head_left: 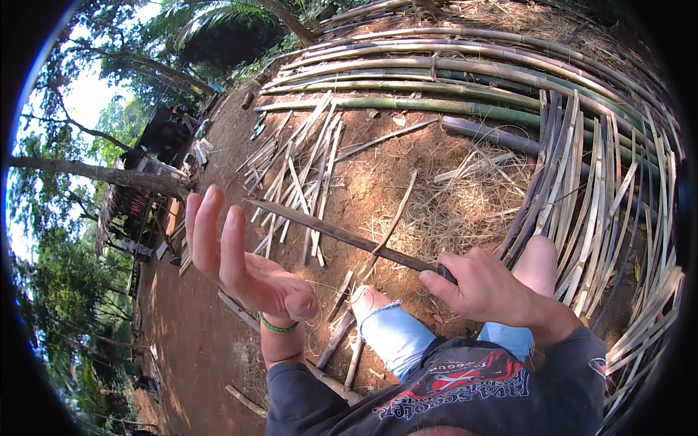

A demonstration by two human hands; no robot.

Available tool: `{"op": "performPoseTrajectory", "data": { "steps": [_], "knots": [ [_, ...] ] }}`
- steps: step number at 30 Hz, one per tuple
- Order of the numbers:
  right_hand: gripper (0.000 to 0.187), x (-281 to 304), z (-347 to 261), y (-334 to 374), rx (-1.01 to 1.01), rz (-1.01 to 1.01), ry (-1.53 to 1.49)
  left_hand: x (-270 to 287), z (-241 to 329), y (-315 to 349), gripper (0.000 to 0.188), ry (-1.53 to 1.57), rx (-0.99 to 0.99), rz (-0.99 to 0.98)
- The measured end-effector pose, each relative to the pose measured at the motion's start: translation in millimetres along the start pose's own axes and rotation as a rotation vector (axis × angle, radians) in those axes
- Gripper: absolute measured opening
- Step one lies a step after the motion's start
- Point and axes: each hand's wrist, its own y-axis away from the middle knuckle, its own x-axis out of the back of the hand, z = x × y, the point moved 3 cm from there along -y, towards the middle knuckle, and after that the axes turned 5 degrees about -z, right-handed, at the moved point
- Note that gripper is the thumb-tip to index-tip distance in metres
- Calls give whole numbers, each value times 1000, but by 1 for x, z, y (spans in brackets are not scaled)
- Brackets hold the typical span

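My right hand (488, 288) is closed round the dark handle of a long machete (342, 234). Its narrow brownish blade points left across the space in front of my knees, the tip close to my left hand. Raised on the left, my left hand (254, 280) is open, palm turned up, fingers apart with nothing in them. A green cord bracelet (279, 327) circles that wrist. Beyond the blade, a thin curved stick (398, 218) slants over the soil and shavings.
Split bamboo strips (302, 174) lie scattered on the bare earth ahead. Long bamboo poles (436, 87) stretch across the far side. Many more strips (592, 203) are piled on my right. Fibre shavings (458, 211) cover the ground between. Short wooden sticks (340, 336) lie beside my left knee.
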Motion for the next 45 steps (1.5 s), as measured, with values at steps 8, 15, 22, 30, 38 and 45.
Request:
{"op": "performPoseTrajectory", "data": {
  "steps": [8, 15, 22, 30, 38, 45],
  "knots": [
    [51, -10, 5, -14, 26, 22, -97, -34, 27, 105, 23, 255, 352, -146],
    [58, -70, 134, -75, -167, 86, -170, -37, 21, 103, 18, 286, 362, -86],
    [73, -113, 212, -130, -265, 26, -179, -33, 1, 108, 12, 207, 486, 6],
    [62, -79, 39, -60, 133, 36, -341, -23, 0, 122, 10, 219, 489, -12],
    [78, -157, 291, -113, -540, 35, -232, -26, 3, 121, 9, 298, 521, -2],
    [63, -193, 296, -95, -662, 73, -612, -34, -26, 123, 12, 338, 615, 110]
  ]
}}
